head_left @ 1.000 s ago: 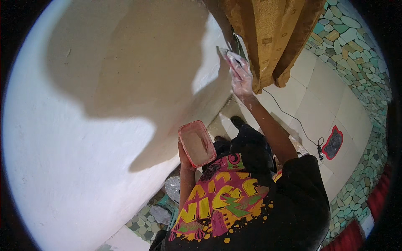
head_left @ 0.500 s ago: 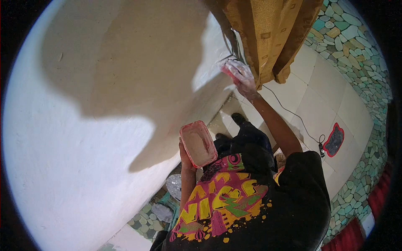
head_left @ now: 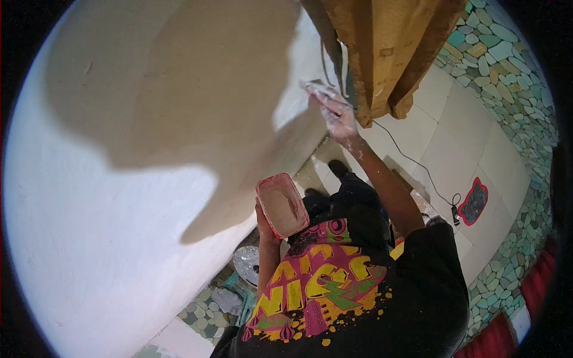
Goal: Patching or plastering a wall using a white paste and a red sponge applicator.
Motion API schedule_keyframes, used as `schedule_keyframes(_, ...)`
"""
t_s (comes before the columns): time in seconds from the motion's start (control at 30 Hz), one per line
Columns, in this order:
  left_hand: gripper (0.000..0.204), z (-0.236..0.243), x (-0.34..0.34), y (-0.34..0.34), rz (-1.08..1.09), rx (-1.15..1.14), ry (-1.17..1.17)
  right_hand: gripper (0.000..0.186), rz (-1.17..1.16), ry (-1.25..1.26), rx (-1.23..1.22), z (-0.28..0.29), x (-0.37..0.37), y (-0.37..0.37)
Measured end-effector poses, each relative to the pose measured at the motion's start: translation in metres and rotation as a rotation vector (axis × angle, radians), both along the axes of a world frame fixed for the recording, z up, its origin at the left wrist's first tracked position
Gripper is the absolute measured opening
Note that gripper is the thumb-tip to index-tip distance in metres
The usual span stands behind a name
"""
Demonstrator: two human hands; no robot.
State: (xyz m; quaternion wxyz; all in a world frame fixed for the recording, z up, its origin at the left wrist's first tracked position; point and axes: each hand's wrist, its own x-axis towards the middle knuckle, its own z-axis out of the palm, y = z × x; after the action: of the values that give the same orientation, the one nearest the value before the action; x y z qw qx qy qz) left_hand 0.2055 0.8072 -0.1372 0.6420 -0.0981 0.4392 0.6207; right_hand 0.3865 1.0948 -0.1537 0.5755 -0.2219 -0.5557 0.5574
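One red tub (head_left: 273, 181): probably stiff, heavy with paste (head_left: 279, 207); hold sides
Left hand (head_left: 264, 224): fingers gripping tub
Right hand (head_left: 335, 114): fingers whitened (likely slippery), grip unclear; wall (head_left: 143, 238) beside them

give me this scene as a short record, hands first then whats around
left hand: holds a pink tub at its left side
tub contents: pale paste
right hand: whitened, fingers raised at the pale wall; anything held is too blurred to tell
near right hand: gold-brown curtain
floor: pale tiles, a dark cord, a dark red-edged mat
lighting: large shadow across the wall
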Motion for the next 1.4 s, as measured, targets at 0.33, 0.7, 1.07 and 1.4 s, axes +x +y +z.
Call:
schedule_keyframes(0.33, 0.062, 0.003, -0.008, 0.014, 0.002, -0.025, 0.009, 0.045, 0.054, -0.097, -0.411, 0.005, 0.001, 0.022)
schedule_keyframes(0.7, 0.059, -0.044, -0.015, -0.001, 0.066, -0.049, 0.056, 0.038, -0.459, -0.204, 0.168, -0.083, -0.035, -0.015)
schedule_keyframes(1.07, 0.059, -0.035, -0.078, -0.088, 0.031, -0.037, 0.08, 0.05, -0.403, -0.68, 0.913, -0.114, -0.057, -0.043)
schedule_keyframes(1.4, 0.06, -0.027, -0.107, -0.197, 0.001, -0.052, 0.051, 0.066, -0.424, -0.985, 1.05, -0.172, -0.065, -0.083)
